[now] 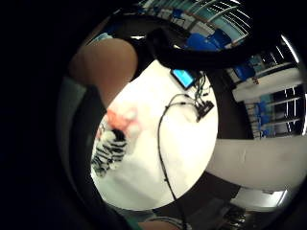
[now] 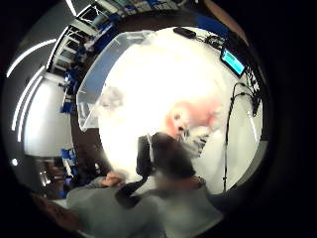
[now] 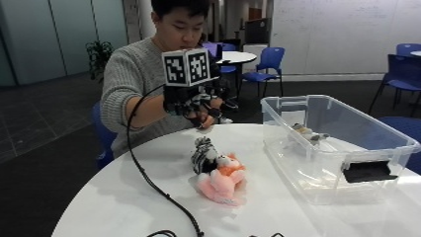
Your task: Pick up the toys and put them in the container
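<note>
Outside view: the gloved right hand (image 3: 197, 106) hangs in the air above the round white bench (image 3: 118, 197), fingers loosely curled downward and holding nothing. Directly below and slightly forward of it lie two soft toys, touching: a zebra toy (image 3: 204, 154) and a pink plush toy (image 3: 222, 183), the zebra nearer the person. To one side stands the clear plastic container (image 3: 368, 143), lid off, with one small toy (image 3: 308, 134) already inside. A black cable (image 3: 154, 190) trails from the glove across the bench just beside the toys.

Risks, as judged from this arrangement: because the two toys lie against each other, a grasp aimed at one may drag or catch the other, which could then drop short of the container or roll toward the bench edge. The container's wall stands high beside the toys; a low carry may knock a toy against its rim. The trailing cable could snag on a toy during the lift.
</note>
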A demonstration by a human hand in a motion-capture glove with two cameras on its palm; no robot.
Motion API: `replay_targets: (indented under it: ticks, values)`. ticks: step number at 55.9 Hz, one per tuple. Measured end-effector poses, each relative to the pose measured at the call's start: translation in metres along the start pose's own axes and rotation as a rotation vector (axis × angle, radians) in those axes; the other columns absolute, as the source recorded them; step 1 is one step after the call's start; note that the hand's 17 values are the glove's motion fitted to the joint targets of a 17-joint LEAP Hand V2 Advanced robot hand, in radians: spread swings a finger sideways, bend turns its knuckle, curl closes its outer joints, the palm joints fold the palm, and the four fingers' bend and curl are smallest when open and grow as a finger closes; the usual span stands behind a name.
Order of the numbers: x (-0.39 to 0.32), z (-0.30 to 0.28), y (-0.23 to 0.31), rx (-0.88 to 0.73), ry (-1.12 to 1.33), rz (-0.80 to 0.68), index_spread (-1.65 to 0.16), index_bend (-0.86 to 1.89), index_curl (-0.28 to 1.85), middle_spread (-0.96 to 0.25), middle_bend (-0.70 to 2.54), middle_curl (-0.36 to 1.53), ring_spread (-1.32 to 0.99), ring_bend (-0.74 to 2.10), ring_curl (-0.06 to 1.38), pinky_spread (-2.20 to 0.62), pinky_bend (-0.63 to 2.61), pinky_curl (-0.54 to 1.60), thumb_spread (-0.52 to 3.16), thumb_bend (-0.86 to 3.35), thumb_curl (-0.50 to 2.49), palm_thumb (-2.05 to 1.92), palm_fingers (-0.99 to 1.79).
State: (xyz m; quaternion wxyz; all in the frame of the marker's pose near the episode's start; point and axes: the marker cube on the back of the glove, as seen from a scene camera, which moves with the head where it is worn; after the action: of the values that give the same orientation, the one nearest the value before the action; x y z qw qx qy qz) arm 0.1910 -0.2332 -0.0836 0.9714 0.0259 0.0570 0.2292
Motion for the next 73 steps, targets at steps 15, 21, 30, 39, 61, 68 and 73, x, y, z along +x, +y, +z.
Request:
replay_targets:
  ticks: [15,21,30,39,61,68,73]
  values:
    - [-0.026,0.078,0.058,-0.183,-0.125,-0.178,-0.39,0.18,0.39,-0.13,0.15,0.23,-0.03,0.20,0.36,0.05,1.03,0.34,1.25,-0.02,0.30,-0.01,-0.05]
    - [-0.036,0.117,0.079,-0.259,-0.054,-0.215,-0.40,0.21,0.40,-0.16,0.22,0.26,-0.08,0.25,0.36,0.03,0.98,0.32,1.24,-0.01,0.30,0.01,0.14]
    - [-0.049,0.159,0.096,-0.280,0.060,-0.223,-0.42,0.37,0.47,-0.20,0.29,0.31,-0.12,0.14,0.32,-0.01,0.93,0.31,1.22,-0.01,0.31,0.04,0.26]
    - [-0.055,0.170,0.090,-0.286,0.056,-0.225,-0.42,0.48,0.52,-0.25,0.35,0.35,-0.15,0.15,0.28,-0.03,0.92,0.31,1.24,0.03,0.34,0.17,0.31]
    - [-0.062,0.176,0.092,-0.045,0.047,-0.269,-0.37,0.52,0.64,-0.33,0.71,0.53,-0.31,0.43,0.31,-0.15,0.80,0.27,1.10,0.12,0.54,0.53,0.71]
    - [-0.063,0.173,0.094,-0.023,0.053,-0.277,-0.35,0.53,0.72,-0.36,0.71,0.57,-0.41,0.57,0.37,-0.25,0.88,0.31,1.01,0.13,0.61,0.59,0.78]
    - [-0.064,0.161,0.092,-0.026,0.025,-0.279,-0.34,0.53,0.79,-0.36,0.72,0.61,-0.46,0.61,0.40,-0.29,0.93,0.33,0.96,0.12,0.65,0.62,0.77]
